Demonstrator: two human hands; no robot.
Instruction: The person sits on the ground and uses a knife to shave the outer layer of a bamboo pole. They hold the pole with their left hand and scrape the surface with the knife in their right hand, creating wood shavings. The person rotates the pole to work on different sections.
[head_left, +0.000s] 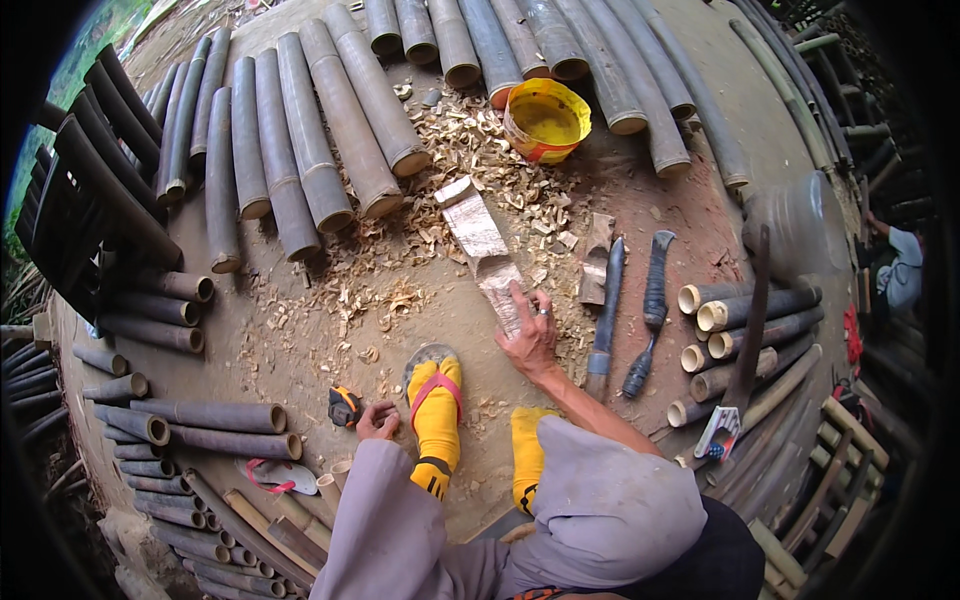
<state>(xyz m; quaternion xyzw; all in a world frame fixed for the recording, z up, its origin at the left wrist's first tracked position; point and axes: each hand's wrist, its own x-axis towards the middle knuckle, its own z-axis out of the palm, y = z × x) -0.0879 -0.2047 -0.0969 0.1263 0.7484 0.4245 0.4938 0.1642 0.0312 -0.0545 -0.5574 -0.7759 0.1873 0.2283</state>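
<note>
A pale notched wooden block (474, 222) lies at a slant on the ground among wood chips. My right hand (530, 335), with a ring on one finger, is closed on its near end. Beside my left shin, my left hand (378, 420) has its fingers loosely bent and apart, with nothing visible in them. Just left of its fingertips sits an orange and black tape measure (345, 406). Right of the block are a smaller notched wood piece (597, 260), a dark long-handled tool (605, 320) and a black-wrapped tool (652, 310).
Bamboo poles (310, 140) lie in rows at the back, and stacked bamboo lengths (750, 320) stand at my right. More bamboo (200, 430) is piled at the left. A yellow bucket (547, 120) stands beyond the block. An upright saw (750, 340) leans near the right stack. Another person (898, 265) is far right.
</note>
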